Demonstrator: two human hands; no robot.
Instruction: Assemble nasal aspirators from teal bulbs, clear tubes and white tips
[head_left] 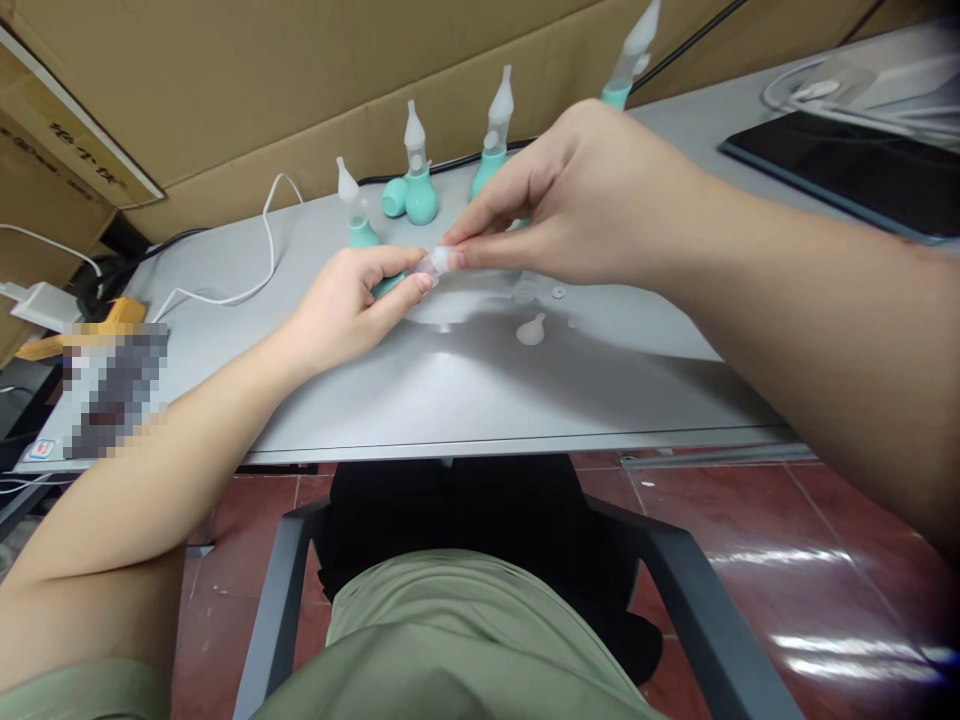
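My left hand [352, 300] is closed around a nasal aspirator [426, 268], its teal bulb mostly hidden in the palm and its clear tube pointing right. At the tube's end, the fingertips of my right hand [570, 210] pinch a small whitish piece [441, 258], partly covered by the fingers. A loose white teardrop-shaped tip [531, 330] lies on the table below my right hand. Near it are a small white ring [558, 292] and a clear part [526, 288].
Several assembled aspirators with teal bulbs [421, 196] stand along the back of the grey table [360, 400], before a cardboard wall [300, 90]. A loose teal bulb [394, 198] lies among them. A white cable [270, 240] runs at left; a dark tablet-like device [847, 165] lies at right.
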